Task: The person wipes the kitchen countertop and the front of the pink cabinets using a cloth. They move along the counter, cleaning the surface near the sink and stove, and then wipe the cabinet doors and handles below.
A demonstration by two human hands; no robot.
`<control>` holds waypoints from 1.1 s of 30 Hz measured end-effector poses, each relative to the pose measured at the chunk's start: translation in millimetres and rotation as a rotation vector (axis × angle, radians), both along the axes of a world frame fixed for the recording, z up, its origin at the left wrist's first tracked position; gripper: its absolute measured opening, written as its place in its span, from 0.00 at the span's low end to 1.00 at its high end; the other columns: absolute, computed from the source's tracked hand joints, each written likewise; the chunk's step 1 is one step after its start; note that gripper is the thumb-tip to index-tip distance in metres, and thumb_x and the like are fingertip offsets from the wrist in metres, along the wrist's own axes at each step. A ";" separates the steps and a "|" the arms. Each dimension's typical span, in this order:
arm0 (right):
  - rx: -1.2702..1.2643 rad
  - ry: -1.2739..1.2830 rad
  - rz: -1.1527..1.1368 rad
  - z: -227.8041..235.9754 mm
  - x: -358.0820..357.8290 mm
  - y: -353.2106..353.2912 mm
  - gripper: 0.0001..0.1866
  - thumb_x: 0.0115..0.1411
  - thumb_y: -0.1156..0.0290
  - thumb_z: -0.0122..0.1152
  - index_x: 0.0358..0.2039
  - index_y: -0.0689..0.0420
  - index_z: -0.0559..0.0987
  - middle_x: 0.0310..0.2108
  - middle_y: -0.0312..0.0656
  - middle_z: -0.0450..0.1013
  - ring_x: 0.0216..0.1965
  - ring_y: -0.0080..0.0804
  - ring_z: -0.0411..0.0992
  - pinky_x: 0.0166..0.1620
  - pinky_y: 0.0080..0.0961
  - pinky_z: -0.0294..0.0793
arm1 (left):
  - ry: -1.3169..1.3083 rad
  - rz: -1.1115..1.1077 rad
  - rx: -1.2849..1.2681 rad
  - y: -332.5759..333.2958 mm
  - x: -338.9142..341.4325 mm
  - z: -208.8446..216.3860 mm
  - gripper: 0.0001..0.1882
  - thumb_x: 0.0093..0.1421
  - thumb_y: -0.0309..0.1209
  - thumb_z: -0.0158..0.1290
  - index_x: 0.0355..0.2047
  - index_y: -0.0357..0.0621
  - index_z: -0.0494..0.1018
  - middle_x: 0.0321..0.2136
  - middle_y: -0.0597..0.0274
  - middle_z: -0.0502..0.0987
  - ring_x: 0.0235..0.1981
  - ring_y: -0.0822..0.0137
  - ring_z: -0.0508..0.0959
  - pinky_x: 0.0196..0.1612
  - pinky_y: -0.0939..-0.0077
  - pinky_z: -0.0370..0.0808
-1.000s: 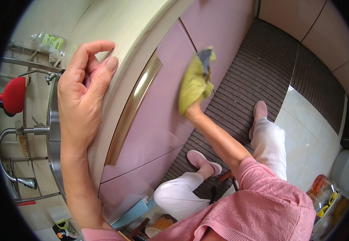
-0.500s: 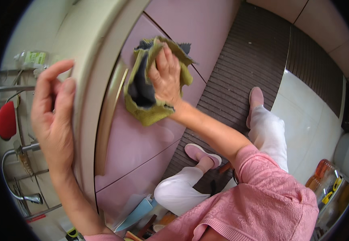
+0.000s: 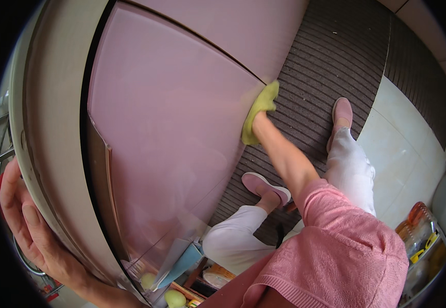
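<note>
A yellow-green cloth [image 3: 262, 105] covers my right hand [image 3: 259, 123] at the far lower edge of a glossy pink cabinet door [image 3: 166, 113], where the cabinet meets the ribbed mat. Only the wrist end of that hand shows; its fingers are hidden by the cloth, which it holds against the cabinet. My left hand [image 3: 30, 220] lies along the pale countertop edge [image 3: 45, 169], fingers loosely bent, thumb apart from them, nothing held. A long metallic handle strip [image 3: 107, 190] runs along the top of the door.
A dark ribbed mat [image 3: 330, 46] covers the floor beside the cabinet, with white tiles [image 3: 402, 133] beyond. My pink shoes [image 3: 266, 186] stand on the mat. A blue folder-like item [image 3: 182, 264] and a round green fruit-like thing [image 3: 174, 297] sit near my knee. Clear containers [image 3: 417, 226] stand at right.
My right hand has moved with the cloth down the cabinet front to its lower edge near the mat. The view has shifted closer over the door; my left hand now appears lower and farther left.
</note>
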State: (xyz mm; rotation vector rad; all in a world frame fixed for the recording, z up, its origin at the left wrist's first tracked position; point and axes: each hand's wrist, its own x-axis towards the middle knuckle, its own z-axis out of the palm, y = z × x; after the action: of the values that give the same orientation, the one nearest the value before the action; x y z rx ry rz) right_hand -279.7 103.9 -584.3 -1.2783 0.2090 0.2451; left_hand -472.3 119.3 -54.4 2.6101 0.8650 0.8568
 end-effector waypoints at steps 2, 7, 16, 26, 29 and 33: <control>-0.032 0.006 0.023 24.5 -42.7 -0.5 0.29 0.74 0.60 0.44 0.72 0.55 0.60 0.72 0.43 0.57 0.71 0.42 0.56 0.71 0.39 0.54 | 0.027 0.017 0.031 2.9 1.0 0.3 0.24 0.74 0.39 0.46 0.62 0.37 0.71 0.59 0.59 0.75 0.59 0.70 0.75 0.64 0.73 0.68; -0.136 -0.415 0.125 138.7 -142.7 -0.7 0.29 0.73 0.59 0.45 0.72 0.53 0.60 0.73 0.43 0.56 0.72 0.43 0.55 0.72 0.41 0.52 | 0.097 -0.002 0.066 8.3 -4.3 5.5 0.24 0.74 0.38 0.45 0.64 0.38 0.71 0.61 0.59 0.75 0.59 0.72 0.75 0.65 0.75 0.67; -0.183 -0.582 0.028 76.0 -52.9 6.1 0.29 0.71 0.57 0.47 0.71 0.49 0.62 0.73 0.43 0.55 0.73 0.45 0.52 0.73 0.45 0.48 | 0.016 0.063 -0.026 6.8 -9.0 0.5 0.22 0.74 0.39 0.47 0.62 0.39 0.72 0.59 0.60 0.76 0.58 0.72 0.75 0.64 0.74 0.68; 0.087 0.473 0.059 -42.9 -87.1 -10.4 0.30 0.69 0.56 0.49 0.70 0.45 0.64 0.74 0.43 0.54 0.74 0.47 0.49 0.74 0.49 0.44 | -0.020 0.155 0.005 11.6 3.4 -13.8 0.20 0.73 0.41 0.48 0.59 0.43 0.73 0.57 0.59 0.76 0.56 0.69 0.74 0.62 0.69 0.68; 0.152 0.635 0.095 -17.3 -146.8 -12.6 0.30 0.69 0.55 0.50 0.70 0.44 0.65 0.74 0.43 0.54 0.75 0.47 0.48 0.74 0.50 0.43 | -0.035 0.164 0.001 10.9 4.0 -15.8 0.20 0.73 0.41 0.49 0.58 0.44 0.74 0.56 0.59 0.75 0.56 0.69 0.74 0.62 0.67 0.69; 0.215 0.666 0.091 5.1 -155.7 -11.5 0.30 0.68 0.55 0.50 0.70 0.42 0.65 0.75 0.43 0.53 0.75 0.48 0.47 0.74 0.52 0.41 | -0.062 0.167 -0.021 1.1 3.6 -10.5 0.19 0.73 0.42 0.50 0.56 0.45 0.75 0.55 0.58 0.75 0.55 0.68 0.74 0.61 0.65 0.69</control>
State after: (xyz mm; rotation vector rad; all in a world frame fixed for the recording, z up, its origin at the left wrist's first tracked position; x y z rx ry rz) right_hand -435.5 92.4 -579.2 -0.9578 0.6738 0.7507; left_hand -468.8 120.3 -64.8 2.5063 1.0807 0.9596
